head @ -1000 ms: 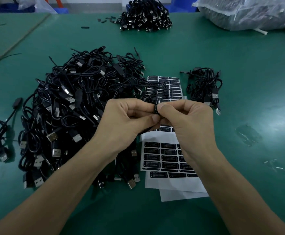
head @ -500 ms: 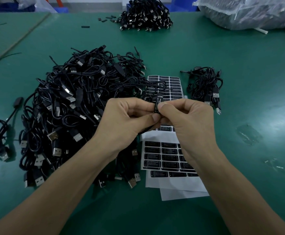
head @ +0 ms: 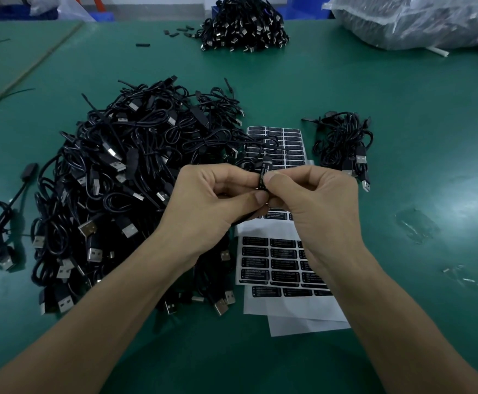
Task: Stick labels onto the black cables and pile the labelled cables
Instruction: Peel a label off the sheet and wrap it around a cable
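Both hands meet over the middle of the green table (head: pixel 402 351). My left hand (head: pixel 215 200) and my right hand (head: pixel 314 200) pinch the small black controller block of one cable (head: pixel 264 174), which carries a black label with white print. The cable's cord loops back toward a big heap of black USB cables (head: pixel 118 194) on the left. Sheets of black labels (head: pixel 272 260) lie under my hands, another sheet (head: pixel 289 143) just beyond them. A small pile of cables (head: pixel 345 143) sits to the right.
One loose cable (head: pixel 2 223) lies at the far left. Another cable heap (head: pixel 243 24) sits at the back centre, with small black parts (head: pixel 178 32) beside it. A clear plastic bag (head: pixel 416 21) fills the back right corner. Peeled clear scraps (head: pixel 416 226) lie on the right.
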